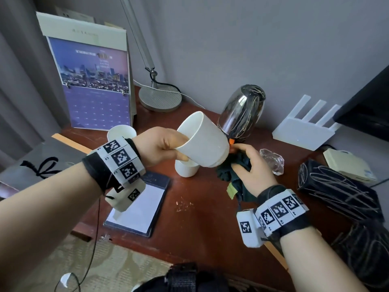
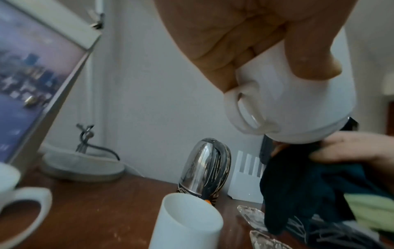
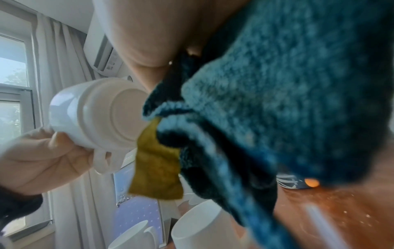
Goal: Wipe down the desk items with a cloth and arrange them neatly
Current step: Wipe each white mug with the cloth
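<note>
White mug: left hand grips it tilted, mid-wipe
Cloth: bunched in right hand, at mug base
Remaining: two mugs on counter, arranging

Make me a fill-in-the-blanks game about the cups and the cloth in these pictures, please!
1. The left hand holds a white ____ tilted in the air.
2. The right hand grips a dark blue ____ near the base of that mug.
3. The other two white cups stand on the ____.
4. The paper on the notepad is ____.

Missing words: mug; cloth; desk; white
</note>
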Motion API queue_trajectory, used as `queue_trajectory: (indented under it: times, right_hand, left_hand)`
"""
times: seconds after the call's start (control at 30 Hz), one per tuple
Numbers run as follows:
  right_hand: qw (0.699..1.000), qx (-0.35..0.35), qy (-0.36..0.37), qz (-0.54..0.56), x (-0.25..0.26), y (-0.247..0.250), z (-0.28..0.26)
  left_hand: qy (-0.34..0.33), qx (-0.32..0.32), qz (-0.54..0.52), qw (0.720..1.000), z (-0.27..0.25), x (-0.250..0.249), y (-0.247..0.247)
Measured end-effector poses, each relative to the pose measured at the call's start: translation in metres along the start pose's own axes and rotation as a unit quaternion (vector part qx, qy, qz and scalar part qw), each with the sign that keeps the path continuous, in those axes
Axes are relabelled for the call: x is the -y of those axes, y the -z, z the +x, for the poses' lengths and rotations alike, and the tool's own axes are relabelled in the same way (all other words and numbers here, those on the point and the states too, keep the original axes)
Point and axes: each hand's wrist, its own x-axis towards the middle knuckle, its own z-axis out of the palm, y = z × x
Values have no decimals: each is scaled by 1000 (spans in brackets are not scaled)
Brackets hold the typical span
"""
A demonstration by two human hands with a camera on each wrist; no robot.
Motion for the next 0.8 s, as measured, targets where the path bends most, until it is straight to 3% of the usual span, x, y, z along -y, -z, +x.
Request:
queue_trajectory:
  times: [0.13, 0.27, 0.4, 0.6, 0.7, 0.8]
  right_hand:
    - [997, 60, 25, 42, 13, 9, -6]
    - [987, 140, 29, 71, 16, 6, -11]
    - [975, 149, 9, 163, 13, 2, -15]
    - [989, 55, 11, 139, 23, -6, -14]
    - [998, 0, 61, -1, 29, -10, -15]
    - [972, -93, 165, -141, 28, -11, -13]
  left_hand:
    - [-77, 39, 93, 992, 4, -4, -5]
    - [-26, 35, 81, 996, 7, -8, -10]
    - [17, 46, 71, 996, 14, -14, -11]
    - [82, 41, 56, 994, 21, -20, -12]
    - [107, 38, -19, 993, 24, -24, -19]
    - [139, 16, -118, 983, 27, -26, -20]
